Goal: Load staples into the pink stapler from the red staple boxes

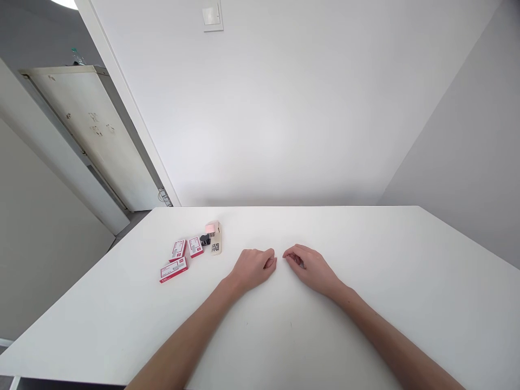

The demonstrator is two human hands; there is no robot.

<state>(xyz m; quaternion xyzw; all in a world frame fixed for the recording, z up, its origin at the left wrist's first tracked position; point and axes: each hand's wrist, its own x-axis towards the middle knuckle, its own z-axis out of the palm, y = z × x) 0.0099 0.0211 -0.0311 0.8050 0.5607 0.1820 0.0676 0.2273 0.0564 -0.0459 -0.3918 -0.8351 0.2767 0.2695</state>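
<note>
My left hand point(255, 266) rests on the white table point(264, 336), its fingers curled in and the thumb against them. Just to its right lies my right hand point(311, 265), with thumb and fingertips drawn together. A small gap separates the two, and no object shows in either. Nearest to my left hand is a slim beige item point(216, 242) with a square printed code on it. Against it sit a small pink piece point(210, 228) and a small black piece point(205, 239).
Left of these lie three small red-and-white boxes: one upper left point(177, 250), one beside the black piece point(195, 247), one lower point(174, 269). Behind the table rises a white wall point(276, 108) with a light switch point(212, 15). A doorway at left shows a worn cabinet point(89, 124).
</note>
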